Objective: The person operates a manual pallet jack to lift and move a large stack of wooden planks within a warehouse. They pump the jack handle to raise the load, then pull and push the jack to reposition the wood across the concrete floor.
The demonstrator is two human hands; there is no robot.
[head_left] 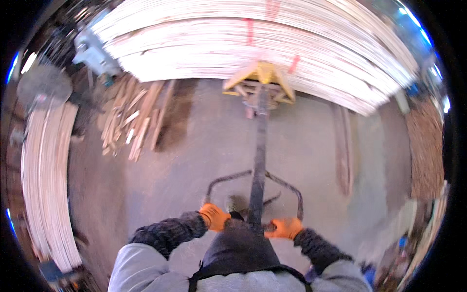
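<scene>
Both my hands, in orange gloves, are on the looped handle (230,177) of a yellow pallet jack (264,73). My left hand (214,217) is closed around the left side of the handle's near bar, and my right hand (284,228) around the right side. The dark shaft (261,141) runs away from me to the jack's yellow body. Beyond it, a wide stack of pale boards (194,53) with red marks lies across the far side, and the jack's front end meets its near edge. Whatever forks there are stay hidden under the boards.
Loose wooden strips (141,117) lie on the floor at the far left. A tall stack of boards (48,180) stands along the left, near a round grey disc-shaped object (44,87). On the right are a long beam (343,151) and a brown wood stack (426,151).
</scene>
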